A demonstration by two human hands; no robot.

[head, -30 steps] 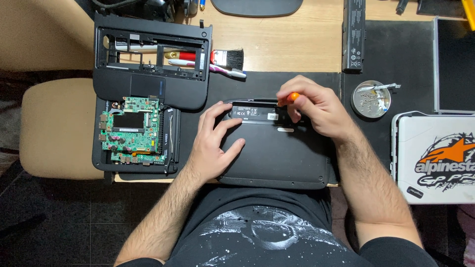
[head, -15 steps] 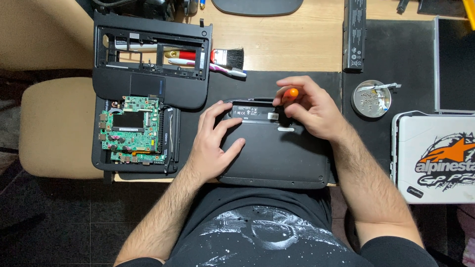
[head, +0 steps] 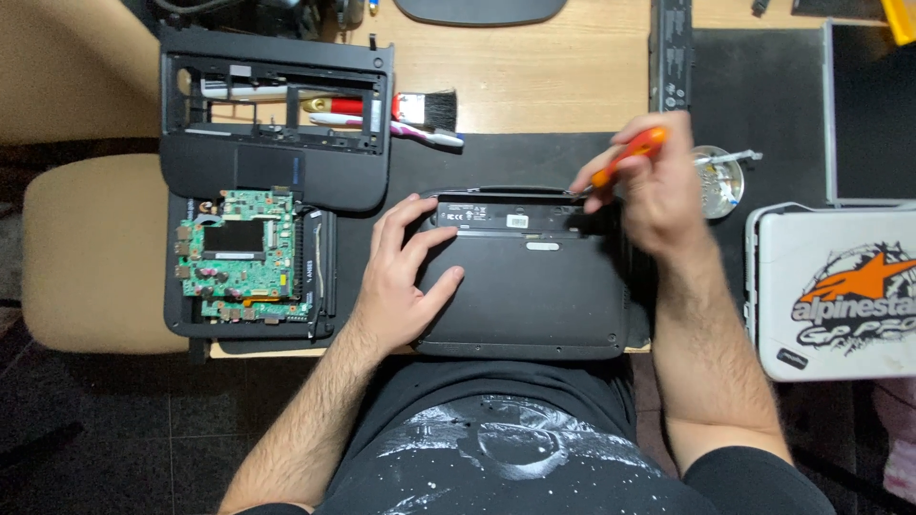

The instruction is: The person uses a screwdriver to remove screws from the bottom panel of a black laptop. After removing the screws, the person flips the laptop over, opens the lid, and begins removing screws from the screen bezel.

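The right hand pinches a small orange-handled screwdriver, its tip at the upper right edge of the black plastic netbook lying underside-up. The left hand lies flat on the netbook's left side, fingers spread. The netbook sits on a dark mat over a pale wooden desk. Left lie a green circuit board and an empty black casing; right, a round metal dish and white case.
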